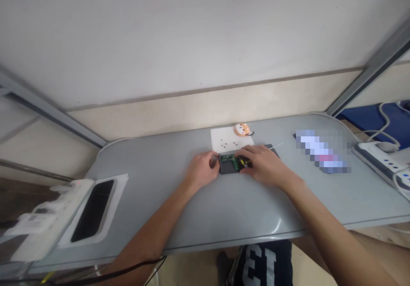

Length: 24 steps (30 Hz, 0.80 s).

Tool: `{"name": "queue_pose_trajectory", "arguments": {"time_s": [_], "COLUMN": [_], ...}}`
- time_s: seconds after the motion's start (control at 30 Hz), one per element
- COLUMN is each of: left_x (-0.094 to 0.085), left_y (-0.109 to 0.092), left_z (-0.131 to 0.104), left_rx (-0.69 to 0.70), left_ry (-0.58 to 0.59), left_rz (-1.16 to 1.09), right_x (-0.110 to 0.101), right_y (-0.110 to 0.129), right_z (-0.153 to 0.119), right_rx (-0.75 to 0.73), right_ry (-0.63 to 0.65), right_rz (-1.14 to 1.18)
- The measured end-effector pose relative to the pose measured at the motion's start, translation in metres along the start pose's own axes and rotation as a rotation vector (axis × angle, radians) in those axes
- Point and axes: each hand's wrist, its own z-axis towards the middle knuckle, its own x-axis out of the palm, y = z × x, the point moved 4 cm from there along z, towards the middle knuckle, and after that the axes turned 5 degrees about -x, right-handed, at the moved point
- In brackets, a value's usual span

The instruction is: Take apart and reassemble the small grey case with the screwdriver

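- A casing point(226, 167) is sitting mid-table point(153, 157), with a circuit board point(236, 162) lying in it.
- From the casing, a paper sheet point(216, 134) is lying at 12 o'clock; small pieces point(225, 144) are resting on it.
- A keychain case point(242, 129) is sitting at the sheet's 1 o'clock edge.
- A flat panel point(273, 149) is lying at the casing's 2 o'clock, a thin rod point(277, 145) beside it.
- A pixelated object point(321, 152) is lying at 3 o'clock, a power strip point(381, 160) farther out.
- Between 8 and 9, a phone point(93, 210) is resting on papers point(118, 187), a second strip point(68, 200) sitting beyond.
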Motion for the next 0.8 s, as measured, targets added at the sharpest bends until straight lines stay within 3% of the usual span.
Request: {"name": "queue_pose_trajectory", "arguments": {"time_s": [0.27, 0.7, 0.8], "left_x": [-0.001, 0.0, -0.001], "left_y": [-0.001, 0.004, 0.004], "left_z": [0.0, 0.004, 0.004], "left_rx": [0.039, -0.007, -0.004], "left_ry": [0.016, 0.003, 0.014], "left_rz": [-0.01, -0.013, -0.02], "right_x": [-0.001, 0.001, -0.007], "right_y": [-0.004, 0.007, 0.006], "right_z": [-0.005, 0.001, -0.004], "right_rx": [0.056, -0.043, -0.026], "right_ry": [-0.073, 0.025, -0.052], "right_rz": [0.113, -0.008, 0.063]}}
